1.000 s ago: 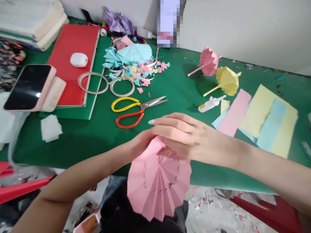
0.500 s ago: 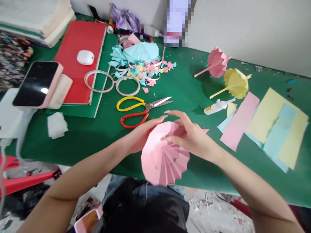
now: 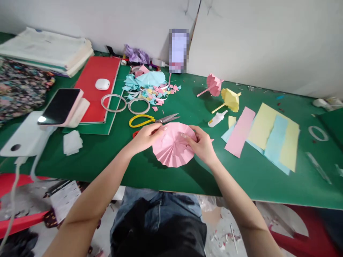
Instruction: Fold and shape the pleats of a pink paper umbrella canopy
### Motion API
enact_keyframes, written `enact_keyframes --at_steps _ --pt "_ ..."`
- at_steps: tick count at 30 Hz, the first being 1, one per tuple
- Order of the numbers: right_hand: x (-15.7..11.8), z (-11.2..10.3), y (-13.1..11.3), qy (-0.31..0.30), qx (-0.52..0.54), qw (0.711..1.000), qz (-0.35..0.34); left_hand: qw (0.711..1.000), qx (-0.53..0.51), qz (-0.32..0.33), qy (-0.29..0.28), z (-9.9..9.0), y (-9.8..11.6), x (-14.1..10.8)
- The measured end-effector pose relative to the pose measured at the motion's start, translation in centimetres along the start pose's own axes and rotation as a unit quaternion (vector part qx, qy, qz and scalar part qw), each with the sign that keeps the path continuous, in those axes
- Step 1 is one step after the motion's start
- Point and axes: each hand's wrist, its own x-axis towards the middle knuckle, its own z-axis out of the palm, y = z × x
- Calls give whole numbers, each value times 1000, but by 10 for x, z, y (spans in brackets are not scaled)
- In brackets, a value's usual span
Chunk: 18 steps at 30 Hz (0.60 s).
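Note:
A round, pleated pink paper disc (image 3: 173, 148) is held above the green table, its folds fanning out from the centre. My left hand (image 3: 147, 137) pinches its upper left edge, while my right hand (image 3: 200, 142) grips the right edge with the thumb on top. Just behind the left hand lie scissors (image 3: 142, 120) with yellow and red handles, the red one partly covered. A pink paper umbrella (image 3: 213, 85) and a yellow one (image 3: 230, 100) rest farther back on the right. Nearby is a small white glue bottle (image 3: 217, 118).
Coloured sheets (image 3: 268, 132) lie right of the hands. Paper scraps (image 3: 152, 91) and two tape rings (image 3: 138, 106) are behind the scissors. A phone (image 3: 61, 107), red folder (image 3: 100, 89) and white earbud case (image 3: 102, 84) stand left. Another phone (image 3: 179, 50) leans against the wall.
The pink disc has flattened out and faces up more. My left hand has moved from behind it onto its left edge, and my right hand has shifted to the right edge. The view has tilted up.

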Motion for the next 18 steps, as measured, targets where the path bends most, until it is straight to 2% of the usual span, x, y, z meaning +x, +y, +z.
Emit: enact_keyframes --at_steps 4,9,14,18 --pt "-18 -2 -11 -32 -43 998 -36 995 -100 -18 -2 5 3 -11" --pt "-36 1 -29 -48 -19 991 -126 986 -164 -36 -16 11 8 -28" --pt "-47 4 -52 -71 -25 991 -108 966 -241 -85 -48 15 20 -46" --pt "-54 1 -65 -88 -17 988 -124 934 -320 -136 -77 18 31 -58"
